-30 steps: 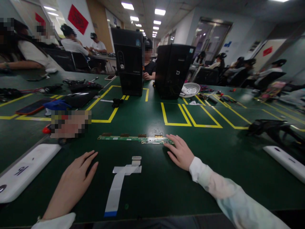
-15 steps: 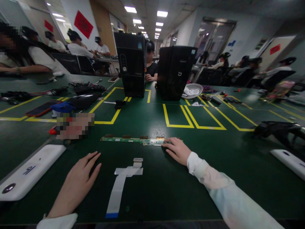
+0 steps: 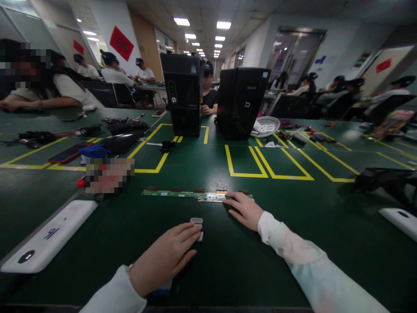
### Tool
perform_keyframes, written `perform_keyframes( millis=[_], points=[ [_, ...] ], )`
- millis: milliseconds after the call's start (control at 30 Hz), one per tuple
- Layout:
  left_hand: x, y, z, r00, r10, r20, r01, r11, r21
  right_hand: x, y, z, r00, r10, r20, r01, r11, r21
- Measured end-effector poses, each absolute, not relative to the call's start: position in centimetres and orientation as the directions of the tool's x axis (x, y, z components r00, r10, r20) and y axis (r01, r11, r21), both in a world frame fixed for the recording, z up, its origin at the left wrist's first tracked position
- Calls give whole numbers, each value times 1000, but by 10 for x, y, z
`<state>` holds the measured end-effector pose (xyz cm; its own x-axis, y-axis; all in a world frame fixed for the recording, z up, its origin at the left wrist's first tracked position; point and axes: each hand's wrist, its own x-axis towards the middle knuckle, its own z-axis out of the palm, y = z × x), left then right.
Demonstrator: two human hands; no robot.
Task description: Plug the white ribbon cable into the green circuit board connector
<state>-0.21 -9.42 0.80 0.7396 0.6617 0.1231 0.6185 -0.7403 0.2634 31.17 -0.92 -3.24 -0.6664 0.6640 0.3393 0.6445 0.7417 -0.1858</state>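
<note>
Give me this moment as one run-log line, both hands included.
left hand: over flat cable, covering most of it | right hand: at right end of circuit board | black towers: upright beyond board

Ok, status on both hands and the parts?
Left hand open over ribbon cable, hiding most of it. Right hand open at right end of green circuit board.

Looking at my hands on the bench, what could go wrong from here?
Your left hand covers most of the white flat cable, so pressing or dragging might crease it or strain the connector. Your right hand has bare fingertips at the right part of the long, thin circuit board; a careless push could shift it, and static might harm exposed parts.
</note>
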Motion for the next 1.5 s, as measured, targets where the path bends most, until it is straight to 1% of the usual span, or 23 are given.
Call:
perform_keyframes(
  millis=[167,333,433,733,900,1167,1500],
  points=[
    [35,-81,5,775,621,116,585,-775,239,312,-9,-36,-659,659,362,630,747,-213],
    [69,-67,-1,753,627,199,601,-779,180,313,-8,-37,-667,650,364,612,757,-230],
    [80,-62,-4,738,641,213,614,-768,185,313,-9,-37,-665,655,359,617,753,-231],
    [72,-61,-8,715,673,189,638,-739,219,313,-12,-39,-646,675,356,649,731,-209],
    [70,-59,-14,705,682,192,635,-729,258,315,-12,-40,-648,695,311,665,716,-213],
    [72,-55,-11,704,706,85,675,-701,231,316,-12,-38,-651,695,305,664,716,-213],
    [68,-51,-18,720,680,140,642,-729,239,317,-10,-40,-656,676,335,640,734,-227]
  ],
)
